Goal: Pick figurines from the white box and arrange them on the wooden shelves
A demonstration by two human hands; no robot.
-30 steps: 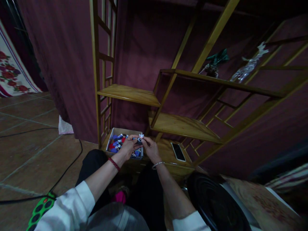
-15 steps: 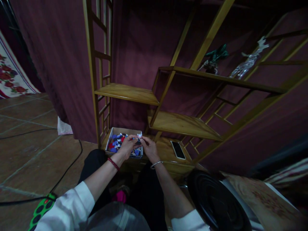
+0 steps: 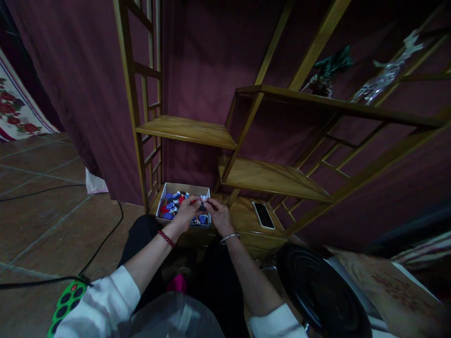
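Between my two hands is a small figurine with a white top and a dark lower part, held upright over the right side of an open box. My left hand pinches it from the left, a red beaded bracelet on the wrist. From the right, the fingers of my right hand close on the same figurine; a silver bangle circles that wrist. The cardboard box contains many small blue, red, white and black pieces, partly covered by my left hand.
The box stands on the low board of a wooden shelf unit. A phone lies to its right. Higher up are a dark green ornament and a clear figure. A round black stool and a green power strip flank me.
The view has shifted slightly, so the shelves sit a little higher and further right. Both hands keep hold of the figurine in nearly the same place over the box.
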